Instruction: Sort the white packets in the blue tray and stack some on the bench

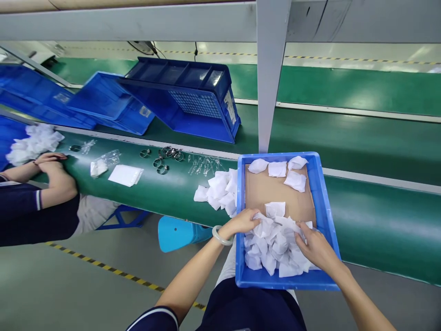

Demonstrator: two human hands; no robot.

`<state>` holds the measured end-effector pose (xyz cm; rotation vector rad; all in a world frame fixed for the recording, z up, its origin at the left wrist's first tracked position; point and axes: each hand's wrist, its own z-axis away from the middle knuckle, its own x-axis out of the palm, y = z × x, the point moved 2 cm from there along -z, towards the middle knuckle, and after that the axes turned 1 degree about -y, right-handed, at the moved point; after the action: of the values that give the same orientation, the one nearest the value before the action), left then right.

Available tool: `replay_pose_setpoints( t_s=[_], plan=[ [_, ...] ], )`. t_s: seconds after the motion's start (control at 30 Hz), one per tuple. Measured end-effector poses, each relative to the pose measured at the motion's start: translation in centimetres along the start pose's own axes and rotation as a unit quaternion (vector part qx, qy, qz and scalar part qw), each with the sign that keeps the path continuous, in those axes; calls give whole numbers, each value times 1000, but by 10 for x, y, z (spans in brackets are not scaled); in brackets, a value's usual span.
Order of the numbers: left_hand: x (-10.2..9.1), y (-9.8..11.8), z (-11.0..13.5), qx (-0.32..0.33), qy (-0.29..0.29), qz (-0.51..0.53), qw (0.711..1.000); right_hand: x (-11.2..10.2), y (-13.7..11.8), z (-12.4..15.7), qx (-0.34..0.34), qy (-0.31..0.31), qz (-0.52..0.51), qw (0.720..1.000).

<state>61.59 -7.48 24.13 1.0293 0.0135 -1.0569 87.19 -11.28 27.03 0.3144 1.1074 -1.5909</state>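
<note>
Green, smooth sheeting covers the long desk (379,216), which curves down at its near edge toward a grey floor marked with a yellow-and-black stripe. On that edge rests a shallow blue tray (325,216) of hard plastic, rectangular and lined with a flat brown cardboard sheet (272,188). Both hands are in its near half, in a loose heap of white squares (272,248) (soft and creased, thin fabric or paper; I cannot tell which). The left hand (241,223), with a pale bangle (220,235) at the wrist, has its fingers (253,219) bent and closed on one square at the top of the heap. The right hand (315,248) lies on the heap's right side with its fingers curled. Their tips are buried, so I cannot tell whether they grip anything.

Beyond the fingers, at the tray's far end, four more squares lie singly on the cardboard. Just left of the left fingers, outside the tray wall, a second small pile (220,191) of the same squares sits on the desk. Farther left lie metal rings (165,156), clear plastic bags (203,163), a flat white packet (126,174) and a co-worker's hands (51,165). Well beyond them, large blue crates (193,99) lean tilted, one showing a gridded bottom.
</note>
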Motion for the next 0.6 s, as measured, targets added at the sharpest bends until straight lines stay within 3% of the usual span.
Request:
replay_pose_setpoints(
  t_s=[0.23,0.3,0.4,0.43,0.5,0.6],
  plan=[
    [-18,-11,0,26,-23,118,992,-12,21,-11,19,99,-202,974],
    [-27,-8,-13,35,24,226,973,-23,31,-25,23,129,-264,956],
    [-36,-5,-36,16,186,370,910,-36,43,-50,45,203,-336,919],
    [-34,-5,-42,-8,240,363,900,-37,45,-59,48,208,-321,923],
    [-24,-2,-52,-43,281,258,923,-29,43,-71,46,164,-242,955],
    [8,3,-63,-14,200,86,976,2,34,-75,33,35,-134,990]
  ],
)
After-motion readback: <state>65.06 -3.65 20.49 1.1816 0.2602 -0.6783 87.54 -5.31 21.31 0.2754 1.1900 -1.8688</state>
